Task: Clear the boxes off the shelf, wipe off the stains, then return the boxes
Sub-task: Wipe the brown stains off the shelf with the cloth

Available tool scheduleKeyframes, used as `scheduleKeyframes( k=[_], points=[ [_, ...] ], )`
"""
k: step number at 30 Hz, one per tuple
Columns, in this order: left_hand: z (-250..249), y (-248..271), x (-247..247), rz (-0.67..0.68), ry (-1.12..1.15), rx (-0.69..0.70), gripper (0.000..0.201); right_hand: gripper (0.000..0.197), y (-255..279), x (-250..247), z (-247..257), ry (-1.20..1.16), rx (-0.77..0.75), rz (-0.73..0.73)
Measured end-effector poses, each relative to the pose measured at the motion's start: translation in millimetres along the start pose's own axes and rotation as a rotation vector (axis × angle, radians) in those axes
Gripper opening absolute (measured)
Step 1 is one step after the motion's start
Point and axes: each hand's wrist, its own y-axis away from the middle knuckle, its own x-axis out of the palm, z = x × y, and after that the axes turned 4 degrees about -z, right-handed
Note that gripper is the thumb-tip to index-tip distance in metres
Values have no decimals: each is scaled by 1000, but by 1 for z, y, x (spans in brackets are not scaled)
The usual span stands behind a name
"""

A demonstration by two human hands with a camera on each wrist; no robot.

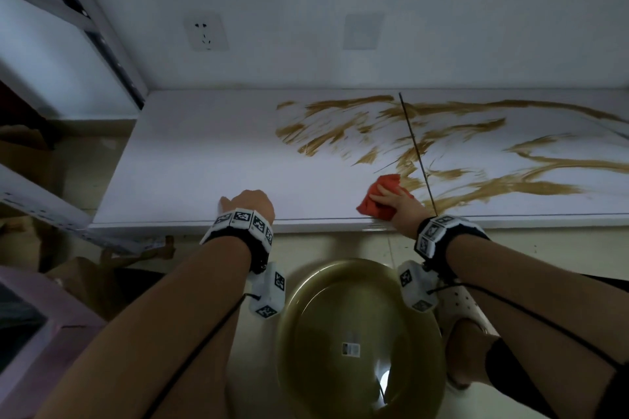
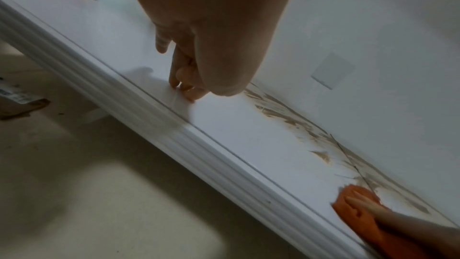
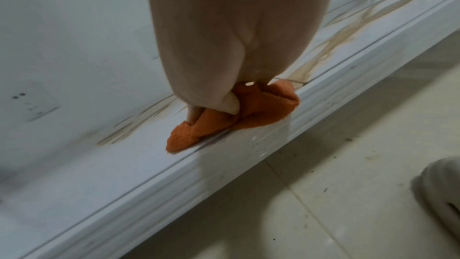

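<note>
A low white shelf (image 1: pixel 204 163) runs along the wall with no boxes on it. Brown stains (image 1: pixel 340 126) smear its middle and right part. My right hand (image 1: pixel 398 204) grips a crumpled orange cloth (image 1: pixel 388 184) and presses it onto the shelf near the front edge, at the stains' left border. The right wrist view shows the thumb tucked into the cloth (image 3: pixel 261 109). My left hand (image 1: pixel 253 204) holds nothing. It rests on the unstained left part near the front edge, fingertips (image 2: pixel 185 90) touching the shelf (image 2: pixel 112 46).
A round olive basin (image 1: pixel 357 333) sits on the floor below my arms, beside a white shoe (image 1: pixel 459 303). Cardboard boxes (image 1: pixel 85 275) and a white box (image 1: pixel 41 201) lie on the floor at left. A thin dark seam (image 1: pixel 415 153) crosses the shelf. A wall socket (image 1: pixel 206 31) is above.
</note>
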Motion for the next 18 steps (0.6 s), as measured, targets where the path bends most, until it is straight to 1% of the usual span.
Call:
scheduleKeyframes(
  k=[2,3,5,7,9,10,14,16,18],
  points=[
    [-6,-2,-4,20,-1,23,31,76,-5,-3,-4,-7,87,34],
    [-10,-3,-5,31,-6,57,28,77,-7,-2,-1,-8,106,43],
    [-20,-4,-3,43,-34,167,22,76,-12,1,9,1,103,43],
    [-29,-2,7,55,-97,253,35,74,-17,3,20,45,32,44],
    [-37,-1,15,80,-155,246,47,72,-24,5,33,112,-59,67],
    [-40,-1,17,75,-174,233,48,71,-26,6,41,133,-96,81],
    [-45,3,11,-24,-197,244,33,67,-28,11,69,158,-245,100],
    [-49,4,10,-8,-205,243,31,65,-22,14,66,168,-334,102],
    [-51,4,11,28,-192,208,32,62,-15,15,52,143,-370,88]
  ],
)
